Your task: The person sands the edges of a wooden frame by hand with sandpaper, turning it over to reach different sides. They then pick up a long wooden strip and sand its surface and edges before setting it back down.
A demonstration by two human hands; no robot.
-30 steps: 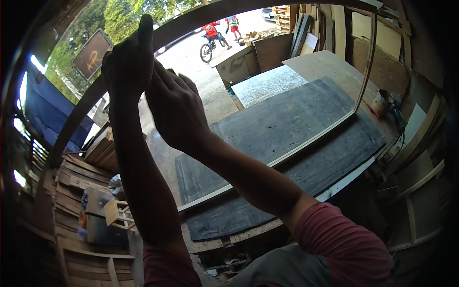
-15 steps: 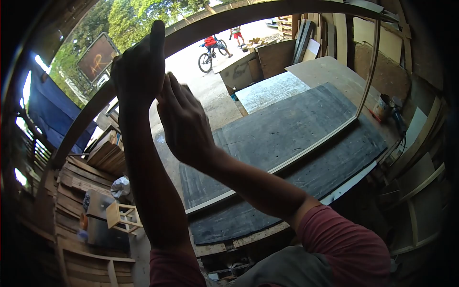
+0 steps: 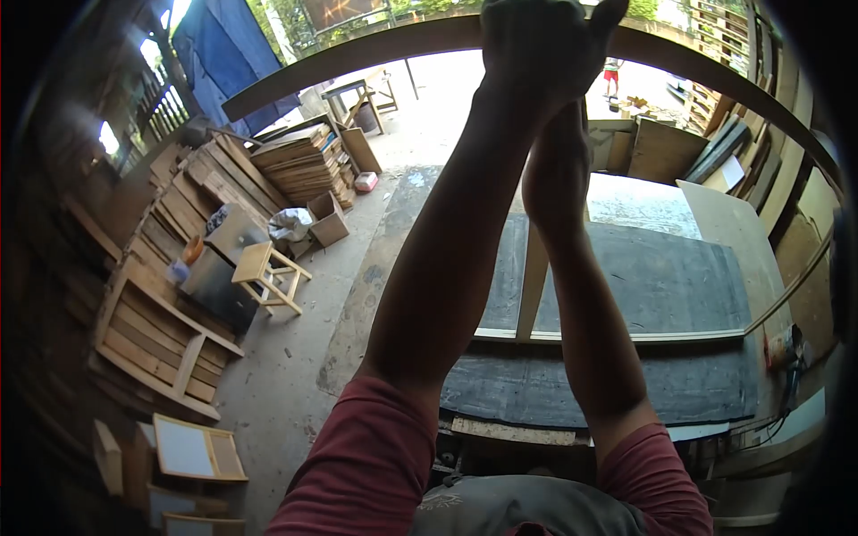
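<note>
Left hand [image 3: 536, 45] clenched on the frame's top rail [image 3: 357, 49], raised overhead; right hand [image 3: 556, 174] just below, grip unclear (dark). Frame upright on the bench [image 3: 626, 384], bottom rail [image 3: 626, 337] resting, centre upright [image 3: 532, 277] fitted.

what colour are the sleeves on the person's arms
Dark red, maroon-like. The left sleeve and right sleeve show best low in the head view.

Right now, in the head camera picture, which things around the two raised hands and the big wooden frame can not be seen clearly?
- Left hand: fingertips cut by the top edge; grip unclear.
- Right hand: mostly hidden behind the left forearm.
- Large wooden frame: its top rail partly covered by the hands.
- Person in red shorts: too small, half hidden by the rail.
</note>
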